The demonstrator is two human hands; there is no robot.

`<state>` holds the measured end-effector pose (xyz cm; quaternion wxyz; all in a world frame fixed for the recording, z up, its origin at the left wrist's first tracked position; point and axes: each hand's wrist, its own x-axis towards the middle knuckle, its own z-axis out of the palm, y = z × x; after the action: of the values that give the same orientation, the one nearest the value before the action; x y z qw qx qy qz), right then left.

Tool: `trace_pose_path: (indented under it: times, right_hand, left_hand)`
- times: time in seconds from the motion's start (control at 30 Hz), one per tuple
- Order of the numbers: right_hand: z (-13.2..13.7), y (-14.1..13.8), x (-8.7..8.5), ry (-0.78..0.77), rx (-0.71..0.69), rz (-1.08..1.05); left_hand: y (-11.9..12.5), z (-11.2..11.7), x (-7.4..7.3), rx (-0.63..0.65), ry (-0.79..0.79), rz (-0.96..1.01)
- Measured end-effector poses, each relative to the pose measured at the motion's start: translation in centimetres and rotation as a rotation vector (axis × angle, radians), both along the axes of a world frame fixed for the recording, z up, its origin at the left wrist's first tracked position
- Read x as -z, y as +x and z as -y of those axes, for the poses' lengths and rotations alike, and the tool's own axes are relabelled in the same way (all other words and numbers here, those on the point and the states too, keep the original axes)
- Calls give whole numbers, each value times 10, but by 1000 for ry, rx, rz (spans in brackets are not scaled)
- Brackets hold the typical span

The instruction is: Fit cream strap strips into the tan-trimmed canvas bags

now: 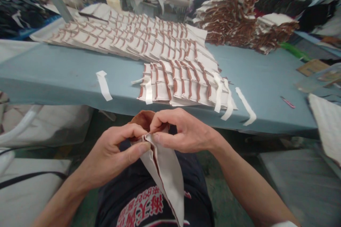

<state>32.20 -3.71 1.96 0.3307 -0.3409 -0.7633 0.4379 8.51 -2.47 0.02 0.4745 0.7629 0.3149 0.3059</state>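
The left hand (pixel 114 150) and right hand (pixel 186 131) pinch the upper end of a brown-edged white piece (pixel 172 175) side by side, fingers of both pressed together on it. The piece hangs before a dark garment (pixel 128 182), at the near side of the blue surface (pixel 61 69). There, similar pieces (pixel 160 48) overlap in rows, white strips (pixel 104 87) lie near the edge, and a tall stack (pixel 226 19) stands far right.

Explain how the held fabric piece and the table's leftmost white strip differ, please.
The fabric piece is pinched by the left hand and right hand; the white strip lies on the table. The fabric piece is larger, the white strip narrower. The fabric piece shows brown edging; the white strip looks plain. Both look pale.
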Motion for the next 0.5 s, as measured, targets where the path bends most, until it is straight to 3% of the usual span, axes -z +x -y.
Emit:
trace_pose_path:
  times: [0.13, 0.23, 0.37, 0.5]
  right_hand:
    - [0, 1, 10, -166, 12, 17]
    - [-1, 0, 15, -204, 6, 16]
    - [0, 3, 15, -180, -1, -4]
    - [7, 4, 8, -43, 68, 33]
  left_hand:
    - [-2, 1, 8, 9, -44, -36]
    - [-3, -1, 9, 21, -74, -25]
    - [1, -1, 2, 9, -111, -76]
    - [5, 5, -8, -8, -55, -178]
